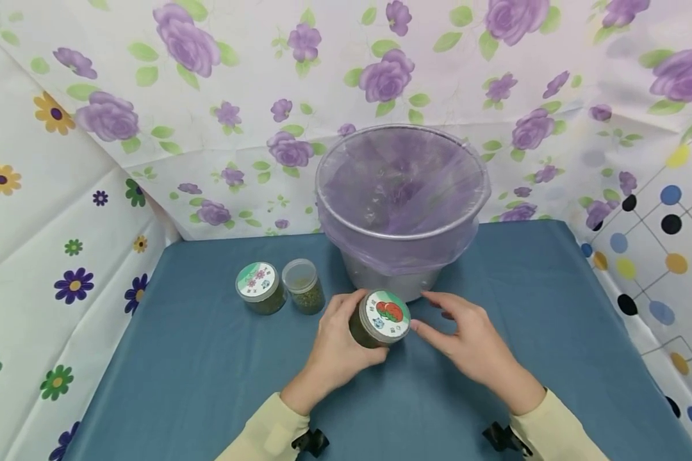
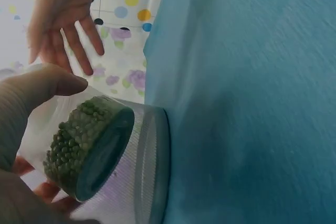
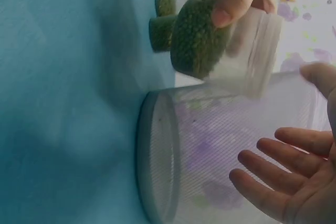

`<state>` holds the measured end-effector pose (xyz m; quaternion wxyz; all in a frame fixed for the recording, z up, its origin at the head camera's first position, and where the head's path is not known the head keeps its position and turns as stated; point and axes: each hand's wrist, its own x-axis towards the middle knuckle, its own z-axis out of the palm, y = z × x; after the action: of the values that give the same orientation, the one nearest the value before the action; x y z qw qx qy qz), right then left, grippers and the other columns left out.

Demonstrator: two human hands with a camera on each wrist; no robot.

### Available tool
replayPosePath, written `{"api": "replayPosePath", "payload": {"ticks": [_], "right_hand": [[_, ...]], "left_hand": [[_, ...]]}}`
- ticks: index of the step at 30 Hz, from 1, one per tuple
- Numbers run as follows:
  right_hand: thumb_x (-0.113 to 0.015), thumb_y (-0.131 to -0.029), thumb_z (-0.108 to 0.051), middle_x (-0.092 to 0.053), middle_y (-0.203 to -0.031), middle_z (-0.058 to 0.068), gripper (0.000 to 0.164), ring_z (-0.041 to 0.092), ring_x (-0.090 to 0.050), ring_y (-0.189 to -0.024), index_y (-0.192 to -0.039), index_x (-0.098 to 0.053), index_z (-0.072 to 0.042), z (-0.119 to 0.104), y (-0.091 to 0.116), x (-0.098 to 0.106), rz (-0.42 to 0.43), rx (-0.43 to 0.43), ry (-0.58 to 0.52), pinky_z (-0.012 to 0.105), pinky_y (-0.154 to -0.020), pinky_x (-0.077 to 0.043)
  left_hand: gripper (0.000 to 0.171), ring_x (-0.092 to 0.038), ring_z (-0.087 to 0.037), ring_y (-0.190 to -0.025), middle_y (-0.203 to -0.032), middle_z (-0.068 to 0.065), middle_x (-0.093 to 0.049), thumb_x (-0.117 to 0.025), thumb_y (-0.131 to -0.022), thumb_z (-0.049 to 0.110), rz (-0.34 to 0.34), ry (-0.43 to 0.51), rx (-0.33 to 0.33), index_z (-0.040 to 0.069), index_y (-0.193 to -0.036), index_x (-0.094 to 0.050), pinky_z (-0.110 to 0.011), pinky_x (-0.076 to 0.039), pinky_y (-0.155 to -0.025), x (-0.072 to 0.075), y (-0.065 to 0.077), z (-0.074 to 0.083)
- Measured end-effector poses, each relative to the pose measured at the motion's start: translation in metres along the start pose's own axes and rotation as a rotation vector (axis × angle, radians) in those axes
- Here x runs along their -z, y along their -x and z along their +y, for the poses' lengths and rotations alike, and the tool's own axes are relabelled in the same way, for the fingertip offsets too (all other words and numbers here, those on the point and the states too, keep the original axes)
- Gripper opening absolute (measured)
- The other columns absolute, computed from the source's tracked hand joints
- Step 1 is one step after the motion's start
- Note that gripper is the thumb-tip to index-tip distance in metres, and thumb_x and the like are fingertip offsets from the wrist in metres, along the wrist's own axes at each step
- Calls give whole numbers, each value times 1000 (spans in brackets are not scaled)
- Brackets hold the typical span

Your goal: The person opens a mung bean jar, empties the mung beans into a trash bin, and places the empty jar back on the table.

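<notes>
My left hand (image 1: pixel 337 342) grips a clear plastic jar (image 1: pixel 387 314) round its side, above the table. Its round lid is on and has a white and green label with red fruit. Small green beans (image 2: pixel 79 145) fill its lower part, seen in the left wrist view. My right hand (image 1: pixel 475 339) is just right of the jar, thumb and fingers parted. The right wrist view shows that hand's spread fingers (image 3: pixel 268 182) apart from the jar, holding nothing.
Behind my hands stands a mesh bin (image 1: pixel 395 286) lined with a translucent purple bag (image 1: pixel 403 255). To the left, a labelled jar (image 1: pixel 258 283) and a narrower clear jar (image 1: pixel 307 298) stand on the blue cloth (image 1: pixel 219 378). Patterned fabric walls (image 1: pixel 207 128) enclose the table.
</notes>
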<state>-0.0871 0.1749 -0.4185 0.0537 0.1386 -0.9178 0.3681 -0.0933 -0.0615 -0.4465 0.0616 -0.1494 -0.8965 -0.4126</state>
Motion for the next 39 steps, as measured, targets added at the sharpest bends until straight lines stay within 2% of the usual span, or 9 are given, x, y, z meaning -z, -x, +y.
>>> {"api": "replayPosePath", "payload": {"ticks": [3,9,13,16,19,25,31,39], "right_hand": [[-63,-78,-60,-54,-130,-8,67,13,-57,-114,-134,-49,-25,-8,-5,-1,-44,27,-14,33,-84,-55],[-66,-72,-65,-55,-128,-10,79,0,-57,-103,-135,-47,-22,-17,-11,-3,-98,65,-47,26,-77,-54],[-69,-66,-67,-55,-124,-12,86,-1,-57,-95,-135,-48,-20,-20,-11,-5,-98,77,-40,25,-73,-54],[-71,-64,-67,-55,-124,-6,91,3,-58,-93,-136,-47,-17,-20,-13,-6,-77,84,-16,25,-71,-54],[-71,-64,-66,-57,-120,-5,89,4,-58,-93,-134,-49,-15,-21,-15,-6,-48,93,-3,23,-70,-53],[-76,-61,-62,-60,-109,-11,76,4,-59,-83,-122,-57,-20,-22,-17,-1,-13,69,-84,20,-60,-53],[-78,-58,-62,-60,-106,-11,78,3,-60,-80,-121,-57,-21,-21,-18,3,-12,25,-104,20,-59,-54],[-79,-58,-61,-60,-107,-13,75,1,-60,-82,-121,-57,-25,-16,-21,2,-33,34,-139,22,-62,-55]], "left_hand": [[86,-50,-8,-103,-122,7,-43,-83,-61,34,-38,37,-47,37,-136,-40,-33,-51,-84,-1,0,5],[85,-49,-7,-104,-125,6,-40,-80,-64,33,-60,8,-118,38,-137,-37,-30,-52,-83,-3,-3,15],[84,-49,-5,-102,-124,8,-40,-79,-65,32,-54,-7,-134,38,-137,-37,-29,-51,-82,-4,-4,17],[85,-49,-5,-103,-125,9,-40,-79,-64,30,-58,-2,-143,37,-138,-37,-29,-51,-83,-5,-5,17],[85,-50,-7,-106,-127,7,-40,-80,-66,32,-54,0,-156,32,-139,-37,-32,-52,-86,-6,-6,17],[93,-52,-13,-117,-137,4,-42,-76,-68,50,-35,-49,-194,18,-144,-33,-36,-51,-92,-6,-7,15],[99,-48,-12,-124,-144,6,-38,-77,-66,55,-62,-60,-209,23,-146,-28,-36,-49,-96,-6,-11,10],[91,-54,-8,-116,-134,6,-50,-76,-67,55,-93,-17,-200,20,-141,-38,-30,-51,-92,-6,-15,7]]}}
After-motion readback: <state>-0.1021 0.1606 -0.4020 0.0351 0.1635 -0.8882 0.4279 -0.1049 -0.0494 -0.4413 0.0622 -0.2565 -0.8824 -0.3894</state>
